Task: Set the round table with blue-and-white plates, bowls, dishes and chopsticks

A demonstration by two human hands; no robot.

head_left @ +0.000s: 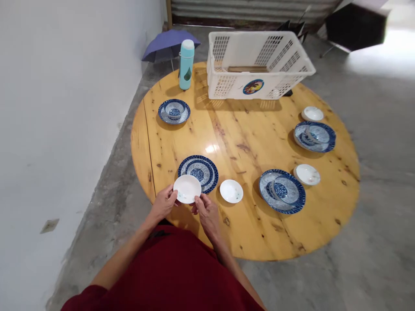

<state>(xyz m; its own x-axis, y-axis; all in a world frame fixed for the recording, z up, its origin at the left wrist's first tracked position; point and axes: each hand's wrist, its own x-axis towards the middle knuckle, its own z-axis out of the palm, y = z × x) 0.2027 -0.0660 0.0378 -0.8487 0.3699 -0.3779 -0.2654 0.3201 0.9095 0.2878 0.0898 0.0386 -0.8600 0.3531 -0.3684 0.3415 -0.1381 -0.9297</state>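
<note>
A small white dish (187, 188) is held up between my two hands near the table's front edge. My left hand (164, 202) grips its left rim, thumb on top. On the lower right rim, my right hand (206, 211) pinches it between thumb and fingers. Behind and partly under the dish sits a blue-and-white plate with a matching bowl (201, 169) on it; the held dish hides part of both. Just right of my right hand, another small white dish (231, 191) rests on the wooden table (246, 229).
Blue-patterned plates with bowls stand at the right front (266, 178), far right (330, 137) and back left (163, 113). White dishes (307, 174) sit beside the right-hand ones. A white plastic crate (223, 86) and turquoise flask (186, 65) stand at the back. A wall (65, 108) rises left.
</note>
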